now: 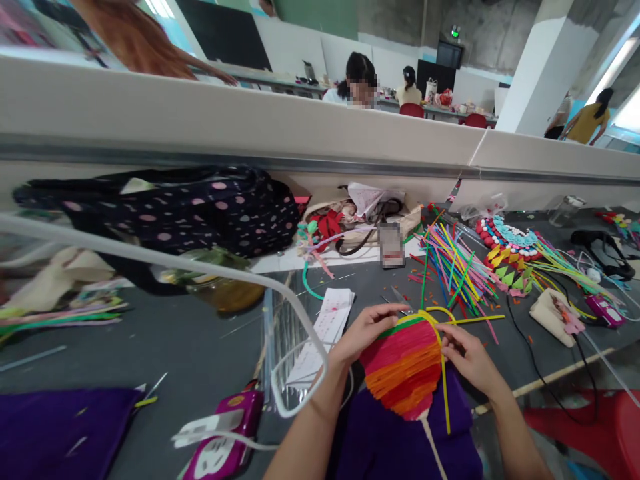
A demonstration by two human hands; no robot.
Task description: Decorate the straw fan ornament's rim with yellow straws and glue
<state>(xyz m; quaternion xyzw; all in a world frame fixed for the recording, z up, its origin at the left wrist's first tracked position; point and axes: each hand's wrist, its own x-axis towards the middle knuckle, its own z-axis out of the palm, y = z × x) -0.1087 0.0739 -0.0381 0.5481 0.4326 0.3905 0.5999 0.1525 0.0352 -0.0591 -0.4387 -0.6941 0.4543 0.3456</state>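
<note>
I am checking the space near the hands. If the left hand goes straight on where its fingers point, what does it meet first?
Probably the yellow strip at the fan's top edge, beyond the left hand; depth is unclear.

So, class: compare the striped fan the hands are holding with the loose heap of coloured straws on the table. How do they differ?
The striped fan is packed into tight flat bands; the heap of straws lies loose and splayed. The fan shows mostly pink, red and orange; the heap also has green, blue and yellow. The left hand and right hand hold the fan; the heap lies untouched on the table. Both are bright and many-coloured.
</note>
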